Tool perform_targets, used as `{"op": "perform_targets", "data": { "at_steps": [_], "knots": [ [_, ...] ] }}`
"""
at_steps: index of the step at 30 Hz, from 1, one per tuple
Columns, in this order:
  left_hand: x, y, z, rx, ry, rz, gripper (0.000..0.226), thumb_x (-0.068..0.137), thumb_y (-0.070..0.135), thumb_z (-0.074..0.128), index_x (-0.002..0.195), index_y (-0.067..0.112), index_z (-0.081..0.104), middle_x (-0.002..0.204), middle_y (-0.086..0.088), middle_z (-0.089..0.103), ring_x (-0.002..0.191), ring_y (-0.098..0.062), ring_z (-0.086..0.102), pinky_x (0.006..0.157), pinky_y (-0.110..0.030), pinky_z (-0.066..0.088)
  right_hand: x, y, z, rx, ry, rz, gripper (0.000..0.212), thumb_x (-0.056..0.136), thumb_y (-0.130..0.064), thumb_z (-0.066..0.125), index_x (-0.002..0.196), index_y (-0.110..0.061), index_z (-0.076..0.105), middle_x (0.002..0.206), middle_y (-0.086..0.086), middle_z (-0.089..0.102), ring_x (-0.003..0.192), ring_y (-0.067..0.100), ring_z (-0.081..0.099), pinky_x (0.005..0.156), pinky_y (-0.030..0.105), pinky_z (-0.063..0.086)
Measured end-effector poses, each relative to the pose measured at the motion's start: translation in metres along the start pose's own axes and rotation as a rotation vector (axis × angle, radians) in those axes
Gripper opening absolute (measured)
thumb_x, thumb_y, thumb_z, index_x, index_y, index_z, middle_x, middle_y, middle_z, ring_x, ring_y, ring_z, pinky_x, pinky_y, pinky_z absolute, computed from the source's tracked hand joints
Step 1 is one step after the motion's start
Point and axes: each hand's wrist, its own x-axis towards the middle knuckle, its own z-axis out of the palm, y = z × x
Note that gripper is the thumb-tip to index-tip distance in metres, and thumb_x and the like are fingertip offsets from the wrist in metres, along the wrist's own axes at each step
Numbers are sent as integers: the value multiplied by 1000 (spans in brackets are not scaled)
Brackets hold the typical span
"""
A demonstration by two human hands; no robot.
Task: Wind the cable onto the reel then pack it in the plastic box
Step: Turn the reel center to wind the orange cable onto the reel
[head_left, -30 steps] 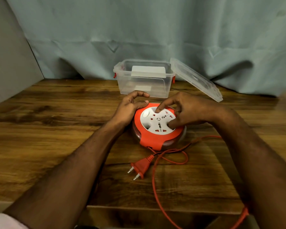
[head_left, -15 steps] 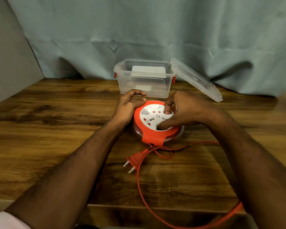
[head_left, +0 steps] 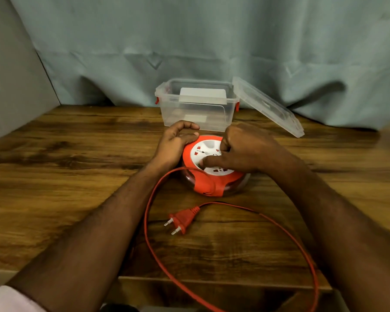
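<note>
One reel (head_left: 209, 174), one cable (head_left: 148, 224) with one plug (head_left: 184, 219) showing two pins, one clear plastic box (head_left: 196, 109), one lid (head_left: 268, 106), two red clips on the box, two hands, one table (head_left: 65, 165).

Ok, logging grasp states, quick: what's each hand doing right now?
Left hand: open, cupped against the reel's rim, steadying it.
Right hand: curled on the reel's white face, fingers pressing; holding nothing.
</note>
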Motion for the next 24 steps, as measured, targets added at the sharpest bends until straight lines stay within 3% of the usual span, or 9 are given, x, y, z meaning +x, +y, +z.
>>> {"op": "perform_targets", "data": {
  "at_steps": [3,6,9,12,15,21,24],
  "knots": [
    [1,-1,0,5,11,-2,17,90,-5,59,102,6,63,81,-9,66,64,-15,65,56,-23,53,-2,7,-5,67,17,-2,52,77,-69,71,62,-21,59,61,-6,57,60,13,55,56,29,38],
    [0,0,0,12,18,1,18,90,-5,59,105,4,64,81,-7,66,61,-11,65,55,-21,52,-6,18,-17,159,-16,-9,15,78,-37,80,89,-33,72,64,-10,56,64,12,57,58,29,42],
    [0,0,0,22,1,2,18,90,-4,59,106,4,64,83,-7,67,61,-9,66,55,-22,52,-7,22,-21,178,-111,-79,48,80,-20,79,120,-43,69,61,-12,50,53,3,51,53,25,37],
    [0,0,-1,43,-30,1,18,90,-3,60,106,5,65,86,-6,68,65,-11,67,57,-23,53,-8,22,-22,186,-174,-111,56,85,-17,77,134,-41,64,56,-26,51,55,-9,53,51,14,29],
    [-1,2,-1,48,-61,4,18,90,-4,60,106,5,64,85,-6,68,63,-10,68,57,-23,54,-9,27,-24,213,-213,-129,55,86,-15,77,135,-38,64,45,-49,41,53,-25,48,48,9,37],
    [-1,1,0,49,-86,-9,19,90,0,64,106,8,65,89,-5,69,65,-12,68,56,-24,55,-10,28,-22,257,-192,-103,51,77,-19,86,123,-36,71,44,-43,46,48,-14,53,43,9,35],
    [-1,0,-1,45,-68,-14,20,89,0,64,108,7,65,91,-4,69,64,-11,68,56,-24,54,-10,28,-21,253,-165,-104,50,73,-27,89,119,-39,72,63,-44,59,60,-15,58,48,7,38]
  ]
}}
